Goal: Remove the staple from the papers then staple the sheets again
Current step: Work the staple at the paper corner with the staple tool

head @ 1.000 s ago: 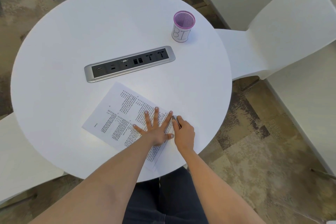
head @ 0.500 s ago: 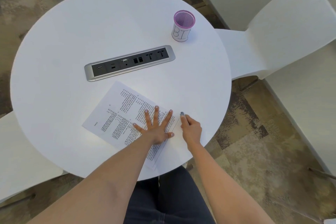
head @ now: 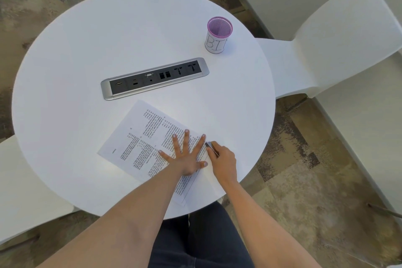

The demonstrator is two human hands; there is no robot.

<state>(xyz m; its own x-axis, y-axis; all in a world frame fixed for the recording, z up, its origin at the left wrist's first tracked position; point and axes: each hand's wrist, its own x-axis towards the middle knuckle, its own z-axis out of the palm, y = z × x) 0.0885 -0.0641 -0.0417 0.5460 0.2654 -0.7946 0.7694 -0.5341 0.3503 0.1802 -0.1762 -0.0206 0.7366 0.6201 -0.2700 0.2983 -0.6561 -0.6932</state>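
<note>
Head view: the left hand lies flat, fingers spread, pressing the papers onto the table. The right hand pinches a slim dark tool at their edge.

My round white table looks smooth, faintly glossy. The printed white paper sheets are matt. The silver socket strip is brushed metal; the purple mesh cup fine wire.
</note>
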